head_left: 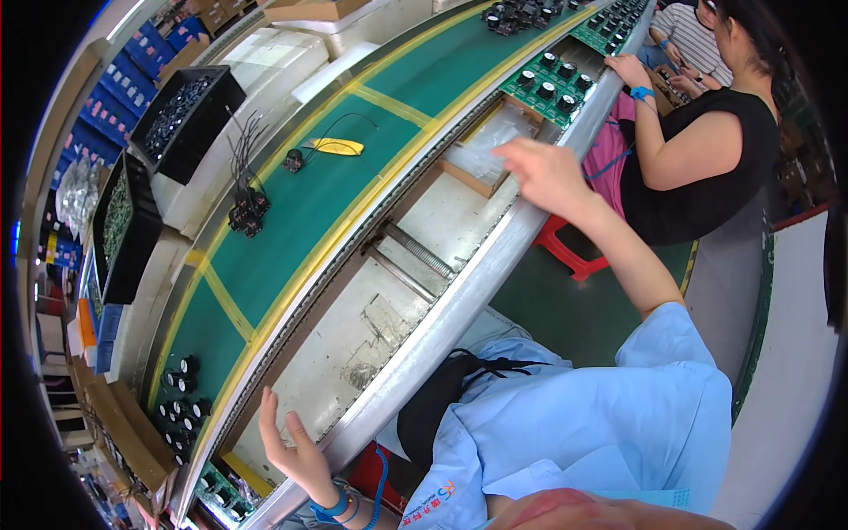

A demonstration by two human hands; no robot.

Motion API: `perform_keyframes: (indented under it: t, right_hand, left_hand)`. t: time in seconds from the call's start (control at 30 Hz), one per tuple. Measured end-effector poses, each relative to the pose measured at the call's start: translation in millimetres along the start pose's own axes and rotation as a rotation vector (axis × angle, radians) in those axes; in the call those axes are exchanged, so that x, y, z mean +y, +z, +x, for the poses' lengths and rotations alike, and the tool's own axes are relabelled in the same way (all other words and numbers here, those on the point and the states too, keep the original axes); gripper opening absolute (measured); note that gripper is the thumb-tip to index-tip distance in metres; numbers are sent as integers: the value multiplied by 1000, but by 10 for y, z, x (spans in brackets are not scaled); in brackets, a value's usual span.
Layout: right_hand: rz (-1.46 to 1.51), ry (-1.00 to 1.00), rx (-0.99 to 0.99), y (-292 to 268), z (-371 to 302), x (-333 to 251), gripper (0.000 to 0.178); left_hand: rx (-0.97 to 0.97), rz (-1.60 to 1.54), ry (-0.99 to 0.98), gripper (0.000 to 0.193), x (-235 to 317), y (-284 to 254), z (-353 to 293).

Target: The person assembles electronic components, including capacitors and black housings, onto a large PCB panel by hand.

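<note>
My right hand [548, 181] hangs over a shallow cardboard box [468, 175] holding clear plastic bags [499, 137]. Its fingers are loosely bent and apart, and nothing shows in them. Just beyond lies a green circuit board [549, 87] with several round black capacitors. My left hand [294, 450] is raised above the near end of the metal rail, fingers spread, holding nothing; a blue strap circles its wrist. Close below it, another green circuit board [225, 495] with capacitors is partly seen at the trough's lower end.
A green conveyor belt [291, 256] carries wired black parts [249, 212], a yellow piece [336, 147] and a capacitor board [184, 408]. Black bins [187, 119] of small parts stand left. A metal rail [442, 340] edges my side. A co-worker [707, 168] sits at right, beside a red stool [570, 256].
</note>
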State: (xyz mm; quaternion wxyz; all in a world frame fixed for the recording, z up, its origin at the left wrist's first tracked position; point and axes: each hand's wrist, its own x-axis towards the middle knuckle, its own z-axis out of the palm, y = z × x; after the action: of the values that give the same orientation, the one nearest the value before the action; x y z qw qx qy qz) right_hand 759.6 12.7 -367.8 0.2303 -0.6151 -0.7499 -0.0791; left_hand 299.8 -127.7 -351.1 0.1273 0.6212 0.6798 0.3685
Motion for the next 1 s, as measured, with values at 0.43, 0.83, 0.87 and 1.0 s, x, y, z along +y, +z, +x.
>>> perform_keyframes:
  t: [0.43, 0.83, 0.87, 1.0]
  right_hand:
    - [405, -1082, -92, 638, 480, -2072, 13]
    - [701, -1095, -357, 436, 399, -2109, 32]
    - [705, -1099, -363, 449, 389, -2095, 32]
    - [718, -1105, -368, 441, 486, -2041, 30]
  left_hand:
    - [295, 191, -178, 26, -633, -402, -550]
    - [115, -339, -331, 22, -272, -409, -699]
    - [-61, -296, -316, 21, -173, -555, -688]
    - [-66, -583, -238, 19, -74, -649, -751]
